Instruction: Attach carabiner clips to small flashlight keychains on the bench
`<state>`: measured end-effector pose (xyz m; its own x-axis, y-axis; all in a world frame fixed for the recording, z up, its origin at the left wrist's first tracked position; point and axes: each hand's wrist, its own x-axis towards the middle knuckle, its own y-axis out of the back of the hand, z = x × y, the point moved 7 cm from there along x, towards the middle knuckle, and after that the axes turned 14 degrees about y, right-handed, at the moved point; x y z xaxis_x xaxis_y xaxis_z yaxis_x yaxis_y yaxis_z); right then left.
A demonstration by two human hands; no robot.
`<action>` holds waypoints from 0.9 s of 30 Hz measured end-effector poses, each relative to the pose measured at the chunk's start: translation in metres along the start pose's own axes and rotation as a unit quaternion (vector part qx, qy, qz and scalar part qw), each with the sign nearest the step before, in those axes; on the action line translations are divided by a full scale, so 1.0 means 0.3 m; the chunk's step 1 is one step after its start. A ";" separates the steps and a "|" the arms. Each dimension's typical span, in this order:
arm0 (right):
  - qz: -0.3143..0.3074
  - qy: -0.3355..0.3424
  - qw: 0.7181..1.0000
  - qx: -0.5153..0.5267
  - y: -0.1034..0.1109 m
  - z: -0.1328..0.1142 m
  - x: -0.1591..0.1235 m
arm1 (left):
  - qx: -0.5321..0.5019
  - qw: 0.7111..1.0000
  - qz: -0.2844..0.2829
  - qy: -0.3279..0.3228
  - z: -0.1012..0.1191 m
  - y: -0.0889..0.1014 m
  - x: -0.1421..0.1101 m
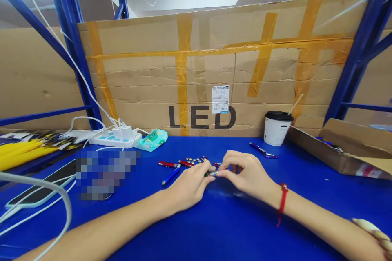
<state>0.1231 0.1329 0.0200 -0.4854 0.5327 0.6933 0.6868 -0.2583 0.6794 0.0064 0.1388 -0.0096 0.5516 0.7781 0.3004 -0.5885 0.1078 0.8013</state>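
Note:
Between my hands, over the blue tabletop, is a small green-and-silver tube (211, 174) that looks like a mini flashlight. My left hand (190, 183) pinches its left end, with thumb and fingers closed. The right end is held by the thumb and fingertips of my right hand (246, 171), whose wrist wears a red cord. Just beyond my left hand lie a red mini flashlight (167, 164), a second red one (185, 163) and a blue one (171, 175). Several silver button cells (190, 160) are behind them. Fingers partly cover another red piece (217, 164).
A blue-purple mini flashlight with a clip (262, 150) lies at the back right, near a lidded paper cup (277, 128) and an open cardboard box (343, 159). At left are a power strip (105, 139), a tissue pack (152, 140), a phone (41, 185) and white cables.

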 end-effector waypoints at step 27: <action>-0.168 -0.205 0.943 -0.201 0.117 0.222 -0.012 | -0.186 0.966 0.077 0.161 -0.110 0.035 0.050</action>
<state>0.1850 0.1755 0.0255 -0.3336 0.8841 0.3273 0.2307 -0.2601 0.9376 -0.0112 0.1720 -0.0137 0.2636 0.9485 0.1758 -0.8537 0.1445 0.5003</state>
